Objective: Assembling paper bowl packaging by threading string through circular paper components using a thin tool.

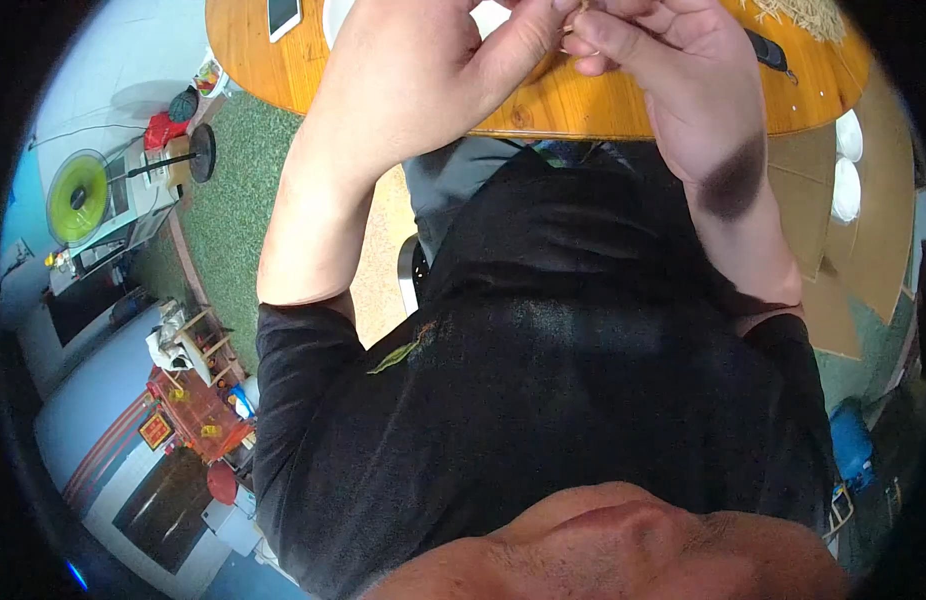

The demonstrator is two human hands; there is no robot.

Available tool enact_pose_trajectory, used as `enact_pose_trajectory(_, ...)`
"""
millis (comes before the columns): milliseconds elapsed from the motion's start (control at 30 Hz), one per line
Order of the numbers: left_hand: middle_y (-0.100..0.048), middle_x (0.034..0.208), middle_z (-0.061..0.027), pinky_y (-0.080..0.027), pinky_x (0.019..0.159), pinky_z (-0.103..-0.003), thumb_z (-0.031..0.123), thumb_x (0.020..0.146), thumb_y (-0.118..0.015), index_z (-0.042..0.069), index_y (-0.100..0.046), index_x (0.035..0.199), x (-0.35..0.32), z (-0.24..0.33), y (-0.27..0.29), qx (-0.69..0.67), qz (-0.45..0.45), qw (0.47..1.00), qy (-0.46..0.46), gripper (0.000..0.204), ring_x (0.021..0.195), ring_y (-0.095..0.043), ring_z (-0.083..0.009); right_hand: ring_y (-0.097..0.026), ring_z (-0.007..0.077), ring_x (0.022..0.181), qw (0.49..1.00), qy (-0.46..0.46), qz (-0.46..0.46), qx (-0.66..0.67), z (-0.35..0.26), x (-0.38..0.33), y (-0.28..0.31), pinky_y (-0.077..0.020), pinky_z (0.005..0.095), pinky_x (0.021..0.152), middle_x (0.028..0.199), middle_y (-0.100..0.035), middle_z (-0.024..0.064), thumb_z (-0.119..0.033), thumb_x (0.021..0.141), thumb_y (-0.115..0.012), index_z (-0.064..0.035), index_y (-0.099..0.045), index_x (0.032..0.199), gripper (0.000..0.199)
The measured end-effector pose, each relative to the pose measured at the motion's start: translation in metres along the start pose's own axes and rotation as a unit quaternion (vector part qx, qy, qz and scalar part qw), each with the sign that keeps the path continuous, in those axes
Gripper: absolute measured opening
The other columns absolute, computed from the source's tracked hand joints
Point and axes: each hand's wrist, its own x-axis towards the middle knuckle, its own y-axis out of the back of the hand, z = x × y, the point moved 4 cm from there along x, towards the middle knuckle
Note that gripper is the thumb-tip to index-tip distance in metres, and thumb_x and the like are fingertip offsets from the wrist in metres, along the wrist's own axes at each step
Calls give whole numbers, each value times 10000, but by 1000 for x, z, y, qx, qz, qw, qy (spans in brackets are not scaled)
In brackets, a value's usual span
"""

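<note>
My left hand (448,65) and my right hand (688,60) meet over the near part of a wooden table (623,115), at the top of the view. Their fingertips are closed together in a pinch. A bit of something small and tan shows between them; its kind is too small and hidden to tell. Part of the fingers is cut off by the upper edge. On the table right of my right hand lies a bundle of thin tan strands (808,15). A black oblong object with a small metal end (768,50) lies close to that hand.
A phone (283,15) lies on the table's left, beside a white rounded dish (335,18) partly hidden by my left arm. Flattened cardboard (803,210) covers floor at right, with white oval things (846,190) on it. A green-bladed fan (78,197) stands at left.
</note>
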Motion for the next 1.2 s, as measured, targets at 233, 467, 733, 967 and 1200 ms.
enact_pose_trajectory(233, -635, 1006, -59, -520, 726, -262, -40, 850, -733, 28, -605, 1129, 0, 1, -5, -77, 10, 996, 52, 315, 817, -641, -142, -705, 184, 810, 948, 49, -60, 310, 3, 3, -9, -568, 267, 725, 930, -717, 137, 42, 959, -671, -16, -579, 999, 115)
enact_pose_trajectory(467, -645, 906, -95, -512, 623, -343, -10, 766, -817, 27, -687, 977, 3, -32, -27, -140, 188, 911, -341, 250, 723, -644, -234, -663, 213, 849, 962, -128, 82, 228, 1, -11, -5, -537, 306, 780, 963, -690, 149, 24, 981, -631, -15, -577, 1026, 80)
enact_pose_trajectory(733, -611, 859, -116, -530, 636, -377, 37, 780, -795, 13, -699, 947, -8, -33, -29, -22, 235, 888, -395, 194, 745, -659, -287, -678, 207, 854, 967, -141, 64, 201, -5, -9, -3, -554, 291, 793, 967, -695, 137, 41, 960, -652, -5, -569, 1031, 118)
enact_pose_trajectory(967, -602, 846, -126, -505, 582, -347, 31, 822, -772, -15, -650, 925, -8, -26, -28, -41, 212, 903, -372, 166, 699, -633, -275, -712, 158, 897, 995, -65, 59, -53, -19, -15, -13, -584, 264, 853, 976, -714, 112, 93, 885, -713, 5, -561, 1025, 225)
enact_pose_trajectory(1200, -649, 772, -28, -452, 568, -210, 25, 934, -680, -23, -644, 935, -7, 3, -9, -26, 2, 979, 204, 60, 637, -581, -51, -707, 168, 930, 981, 114, 107, -113, -28, -30, -17, -566, 269, 841, 987, -713, 123, 131, 809, -755, -1, -567, 993, 294)
